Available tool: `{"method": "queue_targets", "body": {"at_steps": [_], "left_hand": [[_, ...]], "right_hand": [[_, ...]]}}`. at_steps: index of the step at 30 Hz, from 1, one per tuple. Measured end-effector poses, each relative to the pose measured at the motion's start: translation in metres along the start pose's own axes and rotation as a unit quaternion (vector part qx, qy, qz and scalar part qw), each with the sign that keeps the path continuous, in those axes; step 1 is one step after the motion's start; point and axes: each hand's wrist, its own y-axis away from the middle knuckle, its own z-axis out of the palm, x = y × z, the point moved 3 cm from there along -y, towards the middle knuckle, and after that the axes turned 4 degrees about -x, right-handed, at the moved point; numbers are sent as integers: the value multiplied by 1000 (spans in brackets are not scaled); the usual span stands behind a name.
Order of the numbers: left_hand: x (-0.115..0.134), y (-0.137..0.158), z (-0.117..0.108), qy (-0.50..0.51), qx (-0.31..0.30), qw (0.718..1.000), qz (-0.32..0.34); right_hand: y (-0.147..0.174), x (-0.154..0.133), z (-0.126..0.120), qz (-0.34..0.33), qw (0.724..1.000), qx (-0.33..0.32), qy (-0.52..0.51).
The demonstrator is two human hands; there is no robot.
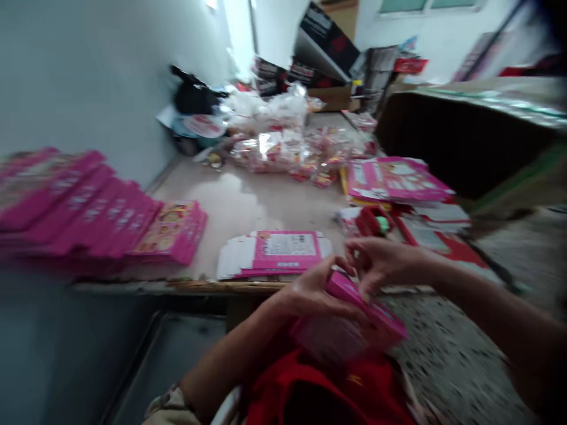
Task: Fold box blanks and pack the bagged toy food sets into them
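A pink carton box [349, 333] is tilted above my lap, just off the front edge of the table. My left hand [321, 295] grips it from the left, fingers spread along its side. At its upper narrow side, my right hand [383, 265] has bent fingers, with the thumb pressed on the pink edge. Blur hides what the right fingertips do there. Behind the hands, flat unfolded pink cartons [287, 251] with white flaps lie at the table edge. Close to the right hand sits a small red holder with a green piece [381, 224].
Filled pink boxes [88, 206] lean in a row on the left. Plastic-wrapped packets [283, 147] are heaped at the back. More flat pink cartons [394, 177] are stacked at the right, beside a large open cardboard box [460, 136]. A red stool or cloth [283, 383] is below.
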Motion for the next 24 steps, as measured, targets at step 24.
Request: {"method": "queue_targets", "body": {"at_steps": [24], "left_hand": [[30, 214, -192, -681, 524, 511, 29]], "right_hand": [[-38, 53, 76, -8, 982, -4, -187]]}}
